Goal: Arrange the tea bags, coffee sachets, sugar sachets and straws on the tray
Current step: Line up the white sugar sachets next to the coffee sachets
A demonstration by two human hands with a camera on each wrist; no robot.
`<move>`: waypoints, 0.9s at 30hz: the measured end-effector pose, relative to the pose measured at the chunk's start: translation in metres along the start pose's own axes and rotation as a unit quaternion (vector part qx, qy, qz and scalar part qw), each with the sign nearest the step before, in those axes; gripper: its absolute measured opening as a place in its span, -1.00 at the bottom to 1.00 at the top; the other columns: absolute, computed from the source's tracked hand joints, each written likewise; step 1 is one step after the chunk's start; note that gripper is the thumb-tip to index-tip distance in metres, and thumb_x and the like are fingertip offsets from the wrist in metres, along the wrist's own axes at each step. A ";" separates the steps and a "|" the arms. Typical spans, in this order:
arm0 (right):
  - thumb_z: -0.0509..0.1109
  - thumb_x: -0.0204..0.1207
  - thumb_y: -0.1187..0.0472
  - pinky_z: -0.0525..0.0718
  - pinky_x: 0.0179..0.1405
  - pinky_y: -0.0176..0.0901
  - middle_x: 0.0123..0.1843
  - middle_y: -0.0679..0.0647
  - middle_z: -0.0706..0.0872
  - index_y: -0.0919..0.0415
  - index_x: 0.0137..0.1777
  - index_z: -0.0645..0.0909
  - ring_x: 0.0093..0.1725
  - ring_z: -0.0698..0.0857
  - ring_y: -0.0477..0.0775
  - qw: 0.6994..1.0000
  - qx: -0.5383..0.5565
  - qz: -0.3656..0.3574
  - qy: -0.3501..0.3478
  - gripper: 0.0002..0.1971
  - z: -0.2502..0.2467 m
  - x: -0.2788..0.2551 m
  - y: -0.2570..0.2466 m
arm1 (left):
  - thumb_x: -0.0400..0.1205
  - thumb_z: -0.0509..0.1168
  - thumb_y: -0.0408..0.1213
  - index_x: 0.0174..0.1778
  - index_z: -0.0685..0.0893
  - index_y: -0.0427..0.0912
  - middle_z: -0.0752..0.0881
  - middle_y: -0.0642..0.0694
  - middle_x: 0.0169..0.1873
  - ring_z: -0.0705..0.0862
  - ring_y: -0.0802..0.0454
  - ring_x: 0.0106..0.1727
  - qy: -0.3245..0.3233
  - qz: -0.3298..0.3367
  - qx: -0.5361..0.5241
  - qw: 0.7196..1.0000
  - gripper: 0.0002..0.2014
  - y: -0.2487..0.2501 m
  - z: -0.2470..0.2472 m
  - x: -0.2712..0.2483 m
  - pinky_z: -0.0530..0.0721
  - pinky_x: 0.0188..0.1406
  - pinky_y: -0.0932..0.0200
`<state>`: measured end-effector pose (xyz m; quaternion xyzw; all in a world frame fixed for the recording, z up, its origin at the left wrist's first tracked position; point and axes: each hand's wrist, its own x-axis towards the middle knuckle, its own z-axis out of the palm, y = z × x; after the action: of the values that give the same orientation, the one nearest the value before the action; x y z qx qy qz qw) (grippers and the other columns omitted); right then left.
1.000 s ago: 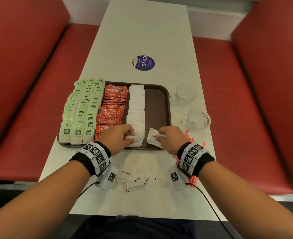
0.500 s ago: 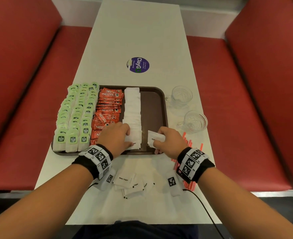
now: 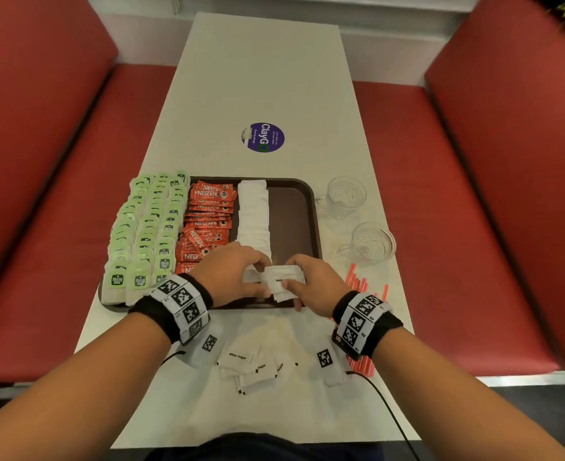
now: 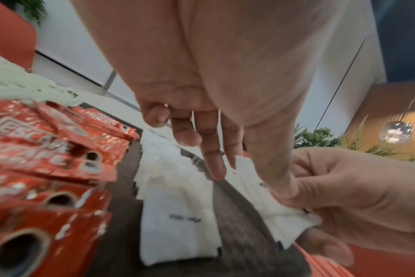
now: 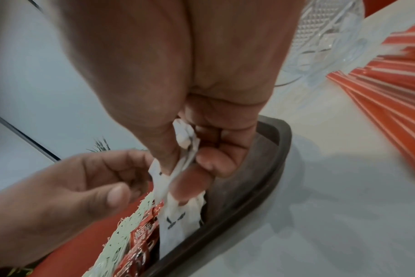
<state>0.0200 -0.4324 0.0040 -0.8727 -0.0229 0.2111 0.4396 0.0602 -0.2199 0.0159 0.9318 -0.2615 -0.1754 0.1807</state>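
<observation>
Rows of green tea bags (image 3: 148, 227), red coffee sachets (image 3: 208, 221) and white sugar sachets (image 3: 253, 214) lie side by side on the brown tray (image 3: 294, 211). My right hand (image 3: 294, 284) pinches a small stack of sugar sachets (image 3: 281, 276) between thumb and fingers above the tray's near edge. My left hand (image 3: 262, 277) meets it from the left, thumb and fingertips closing on the stack's left edge. In the right wrist view the stack (image 5: 175, 211) hangs from the right hand's fingers (image 5: 209, 161). More loose sugar sachets (image 3: 248, 361) lie on the table near me. Red straws (image 3: 361, 287) lie right of the tray.
Two glass cups (image 3: 346, 194) (image 3: 371, 242) stand right of the tray, close to the straws. The tray's right strip is bare brown. A round purple sticker (image 3: 263, 137) sits farther up the white table (image 3: 258, 78). Red benches flank both sides.
The right hand has carried its sugar sachets leftward. The left hand has left the near end of the sugar row and come onto the held stack.
</observation>
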 end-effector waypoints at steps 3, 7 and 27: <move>0.44 0.64 0.14 0.70 -0.41 -0.18 -0.18 -0.01 0.73 0.06 0.10 0.56 -0.47 0.76 -0.04 1.000 0.003 -0.014 -0.016 -0.88 0.004 -0.002 -0.009 | 0.61 0.38 0.11 0.16 0.71 0.22 0.65 0.20 -0.10 0.57 0.11 0.00 0.022 0.016 -0.016 0.999 -0.76 0.010 -0.004 -0.002 0.58 0.01 0.04; 0.49 0.59 0.17 0.59 -0.45 -0.33 -0.30 -0.06 0.73 0.10 0.13 0.58 -0.49 0.73 -0.12 1.000 -0.008 -0.008 -0.017 -0.81 0.004 -0.006 -0.016 | 0.66 0.36 0.01 0.02 0.77 0.16 0.70 0.10 -0.15 0.56 0.10 -0.05 0.071 -0.007 -0.014 0.997 -0.88 0.010 -0.003 -0.004 0.50 -0.08 0.09; 0.31 0.62 0.32 0.53 -0.54 -0.45 -0.07 0.11 0.76 0.14 0.12 0.60 -0.34 0.80 -0.08 0.996 0.017 0.044 0.070 -0.86 0.006 -0.018 -0.009 | 0.51 0.48 0.07 0.06 0.63 0.11 0.58 0.11 -0.03 0.62 0.02 0.03 0.037 -0.100 0.086 0.991 -0.72 -0.004 0.018 -0.004 0.63 0.10 0.01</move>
<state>0.0028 -0.4264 0.0135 -0.8780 0.0497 0.1690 0.4452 0.0512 -0.2189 -0.0007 0.9711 -0.1743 -0.1351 0.0909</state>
